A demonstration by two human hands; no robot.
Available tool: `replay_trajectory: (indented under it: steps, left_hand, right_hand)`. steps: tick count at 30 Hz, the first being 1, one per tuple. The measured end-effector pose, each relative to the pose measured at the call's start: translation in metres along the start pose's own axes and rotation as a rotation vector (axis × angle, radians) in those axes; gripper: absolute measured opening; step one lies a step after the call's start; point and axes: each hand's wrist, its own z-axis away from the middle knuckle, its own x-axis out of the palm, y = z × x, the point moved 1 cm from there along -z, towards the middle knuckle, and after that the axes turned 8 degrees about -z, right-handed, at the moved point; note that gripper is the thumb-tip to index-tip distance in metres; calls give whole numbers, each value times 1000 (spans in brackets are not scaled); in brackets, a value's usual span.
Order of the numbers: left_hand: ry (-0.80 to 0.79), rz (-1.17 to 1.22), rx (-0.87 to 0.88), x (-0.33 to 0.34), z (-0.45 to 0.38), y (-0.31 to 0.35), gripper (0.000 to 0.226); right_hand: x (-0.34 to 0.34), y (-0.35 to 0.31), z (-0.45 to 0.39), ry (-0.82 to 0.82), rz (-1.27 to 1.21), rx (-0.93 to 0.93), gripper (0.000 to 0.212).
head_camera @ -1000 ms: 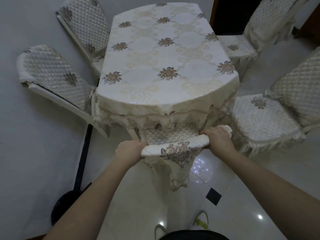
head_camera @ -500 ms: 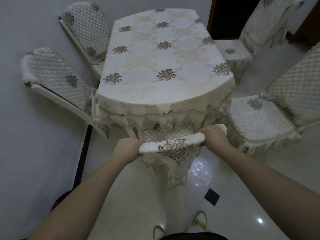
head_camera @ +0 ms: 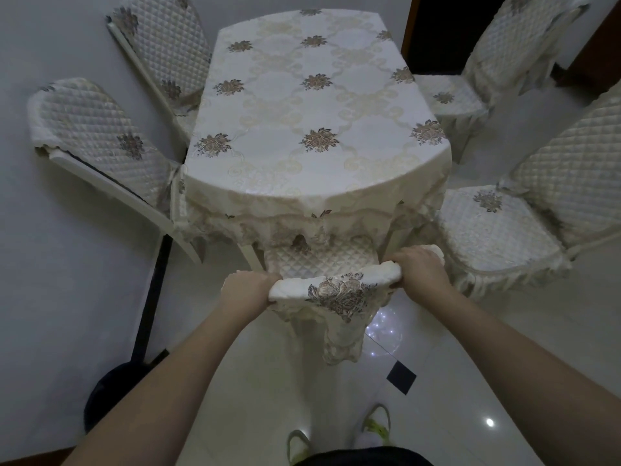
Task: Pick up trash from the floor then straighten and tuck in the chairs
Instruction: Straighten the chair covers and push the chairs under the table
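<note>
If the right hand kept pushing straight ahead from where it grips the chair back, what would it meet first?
Probably the fringed hem of the tablecloth, hanging just beyond the right hand over the chair seat; the table edge lies behind it. Depth is hard to judge from this view.

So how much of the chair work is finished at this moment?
Done, apparently: the two left chairs sit close against the table, and no trash shows on the visible floor. In hand: left hand and right hand grip the near chair, its seat partly under the tablecloth. Left: the two right chairs stand pulled out.
</note>
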Motion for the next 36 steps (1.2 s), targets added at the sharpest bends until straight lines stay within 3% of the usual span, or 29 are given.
replay_trajectory:
  steps: [3, 8, 14, 17, 24, 36]
  left_hand:
    - [43, 12, 6, 2, -3, 4, 34]
    - [47, 7, 6, 1, -7, 19, 33]
    - [-80, -11, -62, -8, -10, 32, 8]
    - [-72, -16, -56, -13, -7, 33, 9]
    - [-102, -52, -57, -6, -4, 16, 24]
    - [-84, -37, -74, -3, -5, 30, 32]
  right_hand:
    - [-3, 8, 6, 27, -8, -9, 27]
    - [-10, 22, 5, 21, 4, -15, 27]
    - [-11, 31, 3, 57, -46, -61, 29]
    - [-15, 26, 4, -2, 20, -59, 35]
    - [-11, 15, 12, -52, 39, -52, 41]
    - [-16, 28, 5, -72, 42, -41, 44]
